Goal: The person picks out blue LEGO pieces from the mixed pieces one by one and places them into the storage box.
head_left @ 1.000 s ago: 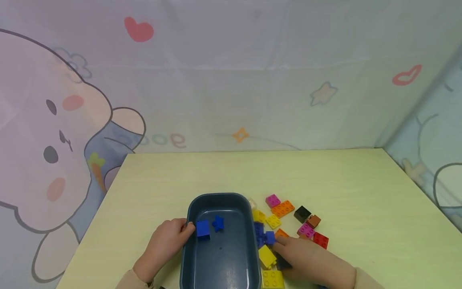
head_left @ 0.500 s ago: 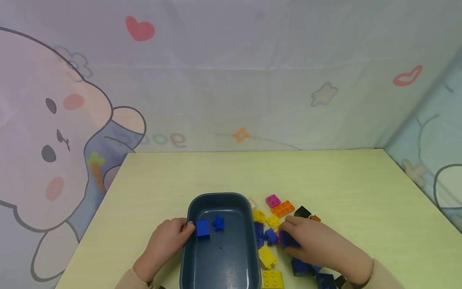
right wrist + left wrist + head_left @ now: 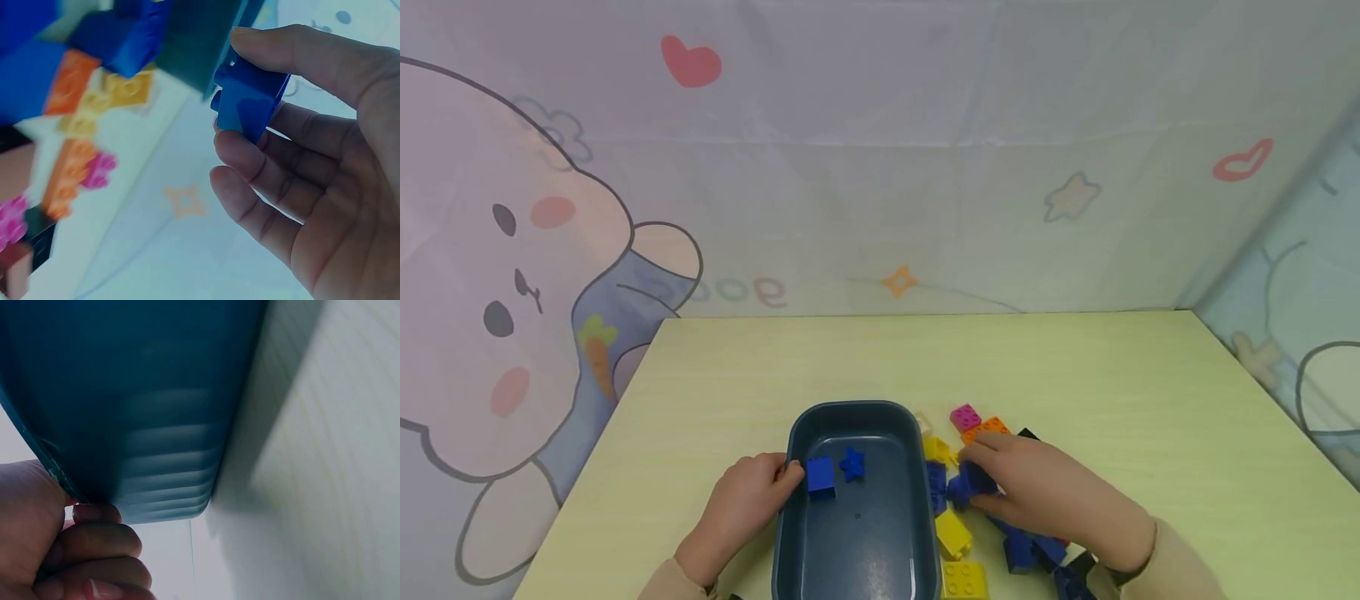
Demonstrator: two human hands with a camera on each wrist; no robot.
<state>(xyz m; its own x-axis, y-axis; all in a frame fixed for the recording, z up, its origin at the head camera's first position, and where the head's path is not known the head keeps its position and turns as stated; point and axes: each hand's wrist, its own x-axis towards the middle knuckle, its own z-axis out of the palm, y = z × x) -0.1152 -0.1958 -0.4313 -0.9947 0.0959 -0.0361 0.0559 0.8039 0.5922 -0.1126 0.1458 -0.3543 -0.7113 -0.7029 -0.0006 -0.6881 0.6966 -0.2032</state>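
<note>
Shifted toward the tray (image 3: 861,550), the right grip (image 3: 1037,490) pinches a blue block (image 3: 250,103) above loose bricks (image 3: 953,533); the left grip (image 3: 747,508) clasps the tray's edge (presumably keeping it steady).

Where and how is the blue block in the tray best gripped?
Pinch the blue block, probably from above, by its near and far sides: it sits near the tray's left wall with the blue star on its right, so those look freer.

Out across the pale yellow tabletop (image 3: 1112,383), straight up to the creased lilac-grey backdrop (image 3: 865,183), past a red heart (image 3: 691,65), and over left to a big cartoon animal (image 3: 452,200), tipped sideways!
</note>
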